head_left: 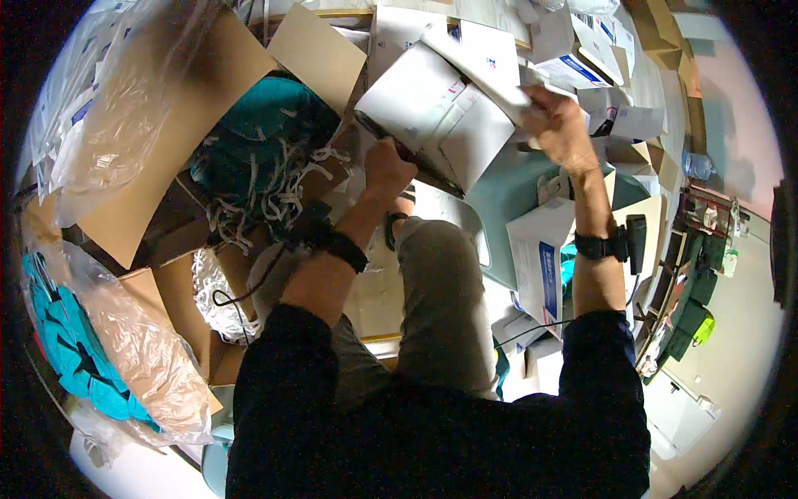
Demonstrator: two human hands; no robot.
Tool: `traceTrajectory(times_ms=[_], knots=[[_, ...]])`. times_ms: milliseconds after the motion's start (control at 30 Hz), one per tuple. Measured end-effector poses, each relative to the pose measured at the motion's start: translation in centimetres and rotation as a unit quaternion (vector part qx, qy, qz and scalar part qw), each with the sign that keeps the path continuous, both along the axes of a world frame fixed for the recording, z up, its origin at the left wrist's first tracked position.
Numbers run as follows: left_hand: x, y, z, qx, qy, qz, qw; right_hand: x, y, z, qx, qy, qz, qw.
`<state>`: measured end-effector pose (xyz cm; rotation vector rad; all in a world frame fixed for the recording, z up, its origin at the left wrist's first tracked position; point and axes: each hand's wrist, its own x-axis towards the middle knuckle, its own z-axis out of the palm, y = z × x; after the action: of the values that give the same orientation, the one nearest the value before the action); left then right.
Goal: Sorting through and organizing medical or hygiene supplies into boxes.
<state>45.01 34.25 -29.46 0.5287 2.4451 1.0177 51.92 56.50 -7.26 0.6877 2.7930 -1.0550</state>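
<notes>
A white cardboard box (416, 100) is held tilted in front of me, beyond my knees. My left hand (389, 169) is closed at its near left edge, with the fingertips out of sight. At the box's right side, my right hand (559, 129) has its fingers curled at the end of a long white flap (474, 71); the hand is slightly blurred. Left of my left hand, an open brown carton (320, 54) holds a bundle of dark green cloth (258, 125) with white cords (274, 195) trailing over its near side.
A grey-green plastic chair (503, 200) stands under and right of the box. Several white cartons (573, 50) crowd the back right, another (532, 258) stands near my right forearm. Plastic-wrapped teal cloth (75, 333) lies far left, beside a small carton of white cord (218, 291).
</notes>
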Motion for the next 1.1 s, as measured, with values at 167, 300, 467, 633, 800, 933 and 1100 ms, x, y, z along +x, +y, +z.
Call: traceTrajectory(times_ms=[167, 300, 467, 633, 800, 933, 1100], knots=[[-0.4, -0.3, 1.9, 0.006, -0.055, -0.065, 0.996, -1.6, 4.5, -0.3, 0.471, 0.197, -0.108, 0.853], [-0.4, -0.6, 1.7, 0.026, -0.061, -0.07, 0.995, -4.2, 7.4, -4.4, 0.491, 0.143, -0.115, 0.851], [1.2, 0.4, 3.0, 0.056, -0.048, -0.099, 0.992, -4.1, 9.7, -17.8, 0.295, 0.198, 0.002, 0.935], [1.3, -0.6, 2.1, 0.059, -0.179, -0.058, 0.98, -5.3, 3.1, -19.5, 0.185, -0.003, -0.019, 0.982], [1.4, -0.2, 7.2, 0.063, -0.179, -0.068, 0.98, -5.9, 5.8, -19.3, 0.208, 0.053, 0.078, 0.973], [-1.4, 0.3, 11.8, -0.066, -0.047, -0.179, 0.98, -7.0, 6.1, -18.0, 0.211, 0.105, 0.143, 0.961], [-2.7, 0.9, 9.6, -0.048, 0.256, -0.115, 0.959, -7.9, 2.5, -16.6, 0.352, 0.062, 0.063, 0.932]])
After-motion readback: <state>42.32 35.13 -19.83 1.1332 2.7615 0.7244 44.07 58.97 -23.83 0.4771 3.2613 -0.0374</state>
